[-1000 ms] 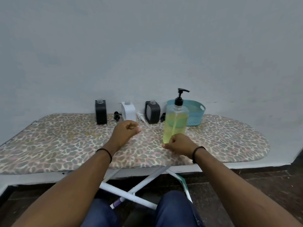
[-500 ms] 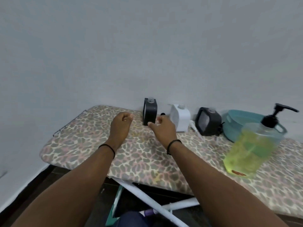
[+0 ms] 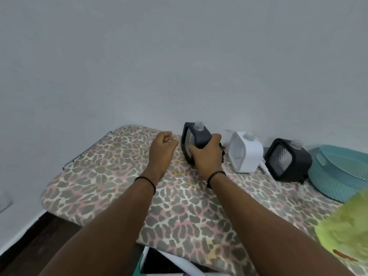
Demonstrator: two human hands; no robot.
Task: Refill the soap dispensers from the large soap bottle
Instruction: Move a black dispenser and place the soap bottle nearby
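Three square soap dispensers stand along the wall on the leopard-print board (image 3: 111,180). My right hand (image 3: 207,156) grips the leftmost black dispenser (image 3: 196,137) around its body; its clear open neck points up. A white dispenser (image 3: 246,154) and a second black dispenser (image 3: 288,160) stand to its right. My left hand (image 3: 162,152) hovers just left of the gripped dispenser with its fingers curled and holds nothing. The large bottle of yellow-green soap (image 3: 346,226) shows only partly at the right edge, blurred.
A teal plastic basket (image 3: 338,176) sits at the back right beside the second black dispenser. Loose pump heads and a white pump tube (image 3: 268,174) lie between the dispensers. The board's left end (image 3: 51,194) drops to a dark floor; the wall runs close behind.
The view swung left and the big bottle slid to the right edge. My right hand reached forward and took hold of the leftmost black dispenser. My left hand stayed beside it.
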